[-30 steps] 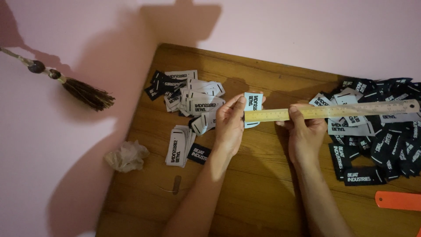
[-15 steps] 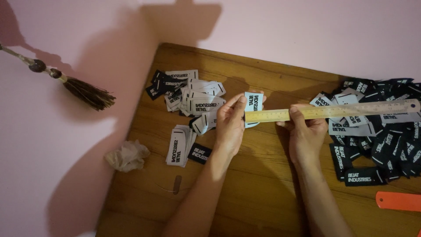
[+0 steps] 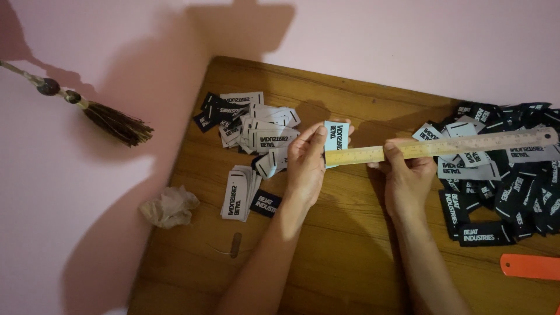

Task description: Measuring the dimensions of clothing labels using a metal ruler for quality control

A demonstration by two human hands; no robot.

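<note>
I see the surface's left edge [image 3: 175,175] beside a crumpled tissue [image 3: 169,206]; white labels [image 3: 256,131] crowd the far-left corner; my left hand [image 3: 306,160] pinches a pale label [image 3: 337,135] against the ruler [image 3: 443,147], my right hand [image 3: 408,178] clamping it; bare wood lies nearer; black labels [image 3: 501,198] fill the right.

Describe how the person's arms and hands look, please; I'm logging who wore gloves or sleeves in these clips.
Both arms are bare up to the bottom edge of the picture: no sleeves show. The left hand and the right hand wear no gloves. No rings, watch, bracelets or markings are visible on either hand or forearm. The light is dim, so small details could be missed.
</note>
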